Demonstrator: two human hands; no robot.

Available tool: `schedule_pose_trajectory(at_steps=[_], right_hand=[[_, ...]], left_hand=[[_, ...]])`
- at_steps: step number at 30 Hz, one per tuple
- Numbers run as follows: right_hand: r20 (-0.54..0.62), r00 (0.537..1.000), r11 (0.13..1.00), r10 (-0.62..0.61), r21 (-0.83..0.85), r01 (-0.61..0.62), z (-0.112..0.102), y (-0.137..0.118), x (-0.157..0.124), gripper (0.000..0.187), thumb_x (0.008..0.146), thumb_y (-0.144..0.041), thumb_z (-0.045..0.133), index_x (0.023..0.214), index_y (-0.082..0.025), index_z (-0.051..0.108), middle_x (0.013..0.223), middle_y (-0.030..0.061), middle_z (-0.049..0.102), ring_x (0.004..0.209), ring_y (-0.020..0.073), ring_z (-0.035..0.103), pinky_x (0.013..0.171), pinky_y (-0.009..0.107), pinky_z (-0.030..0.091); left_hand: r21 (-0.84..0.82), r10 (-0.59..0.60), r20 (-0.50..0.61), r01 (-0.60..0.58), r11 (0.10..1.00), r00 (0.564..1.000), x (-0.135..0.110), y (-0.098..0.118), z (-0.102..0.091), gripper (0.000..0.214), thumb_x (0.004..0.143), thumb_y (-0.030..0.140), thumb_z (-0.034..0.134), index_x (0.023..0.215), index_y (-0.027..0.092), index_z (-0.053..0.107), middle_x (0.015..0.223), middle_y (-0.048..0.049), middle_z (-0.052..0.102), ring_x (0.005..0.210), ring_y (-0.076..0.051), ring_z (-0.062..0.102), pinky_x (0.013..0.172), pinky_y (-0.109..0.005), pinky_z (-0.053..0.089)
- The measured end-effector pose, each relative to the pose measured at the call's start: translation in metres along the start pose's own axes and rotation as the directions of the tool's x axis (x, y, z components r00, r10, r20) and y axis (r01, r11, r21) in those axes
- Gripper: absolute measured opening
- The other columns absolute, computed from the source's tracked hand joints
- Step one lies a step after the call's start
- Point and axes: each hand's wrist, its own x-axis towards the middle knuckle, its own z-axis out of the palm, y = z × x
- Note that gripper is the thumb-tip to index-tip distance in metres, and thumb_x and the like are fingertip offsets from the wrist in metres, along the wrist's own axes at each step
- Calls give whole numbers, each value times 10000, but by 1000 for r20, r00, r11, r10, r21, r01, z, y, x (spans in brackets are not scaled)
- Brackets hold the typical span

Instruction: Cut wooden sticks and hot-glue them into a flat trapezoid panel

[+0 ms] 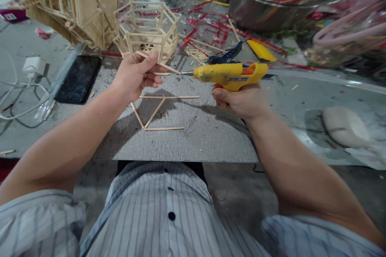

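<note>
My left hand (140, 71) pinches a thin wooden stick (171, 68), angled down to the right. Wrapped round the handle of a yellow hot glue gun (229, 75) is my right hand (241, 98). The gun's metal nozzle points left and meets the stick's right tip, or comes very near it. Below both hands, several sticks joined into an angular flat frame (155, 113) lie on the grey textured board (208, 136). Behind my left hand stands an open many-sided stick frame (150, 32).
A larger stick structure (96, 8) rises at the back left, above a black phone (79, 79) and a white charger (34, 66). Blue-black pliers (227, 54) with a yellow handle lie behind the gun. A metal pot (253, 12) holds red-wrapped sticks. A whitish rounded object (345, 126) sits right.
</note>
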Motion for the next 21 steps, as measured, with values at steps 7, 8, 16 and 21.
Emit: schedule_pose_trajectory(at_steps=[7,8,16,21], right_hand=[[13,1000,1000,6,-8,-6,4,0,-1,411,546,-427,942,660,-243,592,578,-41,565,398,86,423,353,271,359],[7,1000,1000,10,-11,-10,3,-1,-1,414,535,-416,948,655,-241,592,568,-41,564,398,84,423,355,269,356],[-88,972,946,219,264,-189,-49,-7,20,516,464,-522,954,716,-237,605,606,-24,631,462,102,518,612,366,582],[-63,910,863,409,350,-364,-67,4,11,524,423,-529,966,623,-231,584,574,-36,578,483,95,527,706,388,595]], left_hand=[[13,13,2,-13,1000,1000,1,0,0,195,997,299,577,854,174,622,740,8,722,492,-66,661,488,-150,515],[17,19,3,-19,1000,1000,0,1,0,213,1004,291,561,839,170,622,741,6,721,493,-65,659,489,-151,514],[8,37,7,-37,999,999,-1,4,-2,200,971,314,617,830,173,631,650,8,696,480,-70,646,466,-131,491],[5,31,14,-31,1000,999,0,2,-3,183,956,335,638,868,175,646,653,5,707,500,-83,667,471,-133,501]])
